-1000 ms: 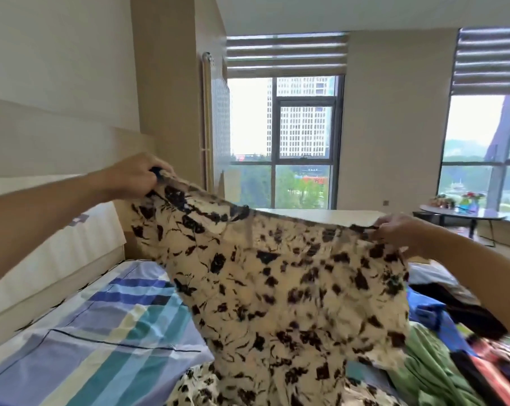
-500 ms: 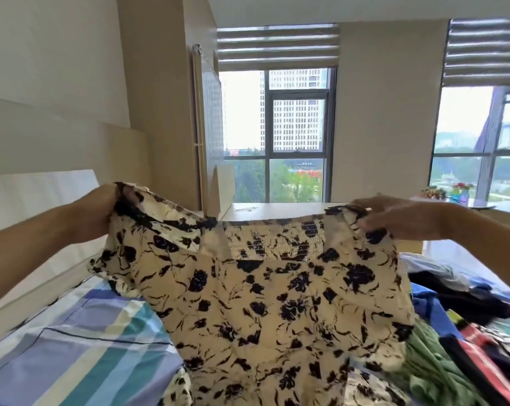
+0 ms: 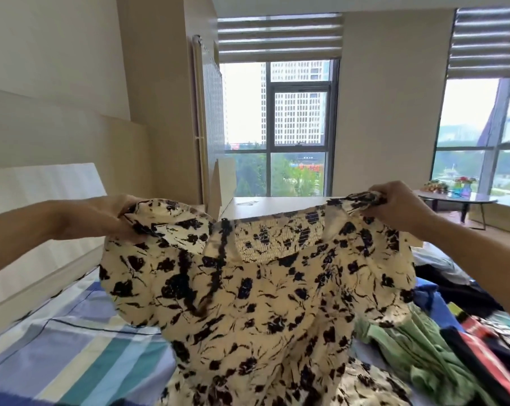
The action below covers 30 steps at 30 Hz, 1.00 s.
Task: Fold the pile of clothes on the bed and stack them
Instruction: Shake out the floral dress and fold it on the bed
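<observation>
**Q:** What is the state of each hand?

**A:** The left hand [image 3: 113, 222] grips one shoulder of the floral dress [image 3: 262, 303], with fingers curled round bunched fabric. The right hand [image 3: 394, 205] pinches the opposite shoulder in the same way. Both hands are at about the same height and well apart, and the neckline sags a little between them.

**Q:** Where is the dress?

**A:** It hangs in the air above the bed [image 3: 72, 350], roughly over the middle. The fabric is cream with a black flower print. A smocked panel [image 3: 277, 241] is visible below the neckline. The lower part drapes down, and the hem end rests in folds on the mattress at the near edge.

**Q:** What lies on the bed?

**A:** The blue, teal and cream striped sheet is exposed toward the headboard [image 3: 57, 148]. The pile of clothes [image 3: 464, 332] occupies the opposite end, just beside the hanging dress. It includes a green garment [image 3: 409, 350], a blue garment [image 3: 429, 297] and a dark garment with red stripes [image 3: 482, 356]. None is folded.
</observation>
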Each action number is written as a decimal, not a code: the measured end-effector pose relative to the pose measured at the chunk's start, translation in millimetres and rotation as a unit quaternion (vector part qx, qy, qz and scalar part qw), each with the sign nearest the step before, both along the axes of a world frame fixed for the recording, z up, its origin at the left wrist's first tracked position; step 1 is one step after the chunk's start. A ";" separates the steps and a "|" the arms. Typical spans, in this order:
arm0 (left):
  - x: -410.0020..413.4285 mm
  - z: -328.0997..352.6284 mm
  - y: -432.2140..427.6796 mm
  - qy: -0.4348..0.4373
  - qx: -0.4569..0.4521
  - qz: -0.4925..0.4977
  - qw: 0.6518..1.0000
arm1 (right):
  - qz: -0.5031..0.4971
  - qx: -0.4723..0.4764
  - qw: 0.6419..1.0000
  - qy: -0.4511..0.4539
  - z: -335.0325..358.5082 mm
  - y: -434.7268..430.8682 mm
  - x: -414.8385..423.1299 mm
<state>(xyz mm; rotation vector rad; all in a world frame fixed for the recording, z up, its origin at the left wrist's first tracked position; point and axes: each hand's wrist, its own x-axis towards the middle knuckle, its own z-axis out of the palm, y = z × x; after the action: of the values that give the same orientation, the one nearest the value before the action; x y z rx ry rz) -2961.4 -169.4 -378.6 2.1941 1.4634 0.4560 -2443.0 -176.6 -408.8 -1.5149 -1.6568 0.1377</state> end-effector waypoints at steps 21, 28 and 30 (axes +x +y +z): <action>44.2 -52.2 3.7 -0.038 -0.066 -0.051 0.996 | 0.079 -0.113 0.969 -0.205 -51.9 -11.6 -41.2; 67.6 -101.4 17.1 0.220 0.001 0.016 0.975 | 0.102 -0.172 0.959 0.203 -87.9 9.5 -28.3; 78.0 -94.4 31.8 0.091 -0.014 0.052 0.994 | 0.086 -0.173 0.934 0.300 -86.8 18.7 -31.9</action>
<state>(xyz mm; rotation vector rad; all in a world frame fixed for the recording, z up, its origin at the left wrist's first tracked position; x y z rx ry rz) -2883.4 -137.6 -473.0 2.1925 1.6743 0.2735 -2474.9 -157.9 -495.6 -1.3801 -1.2942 0.9373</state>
